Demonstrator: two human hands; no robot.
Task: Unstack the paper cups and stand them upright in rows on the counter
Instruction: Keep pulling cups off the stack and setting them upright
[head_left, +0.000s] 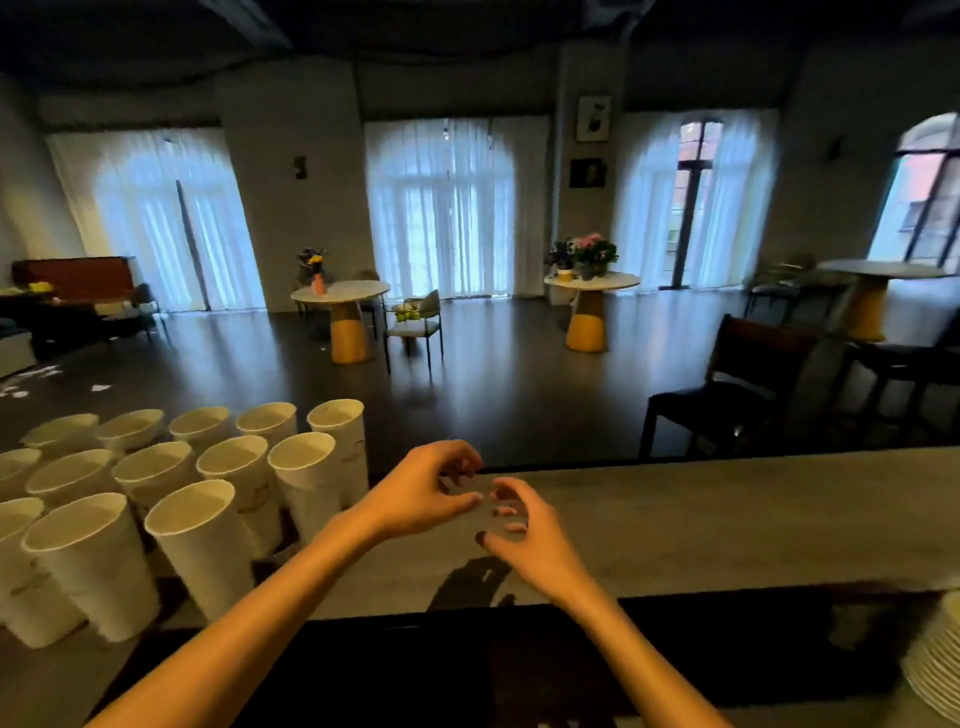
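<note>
**Handling thin paper cups with empty hands**

Spanning the view is the grey counter (727, 514). Along its left end the white paper cups (208, 499) are seen upright in three rows, rims nearly touching. A stack of plates (940, 670) sits at the right edge. Above the counter's middle, the left hand (415, 493) and right hand (524, 540) are held loosely curled, nothing gripped. The cups are judged light and easily crushed; a gentle hold below the stiff rolled rim is advised.

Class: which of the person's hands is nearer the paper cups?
Left. The left hand hovers just right of the cups; the right hand is farther right.
</note>
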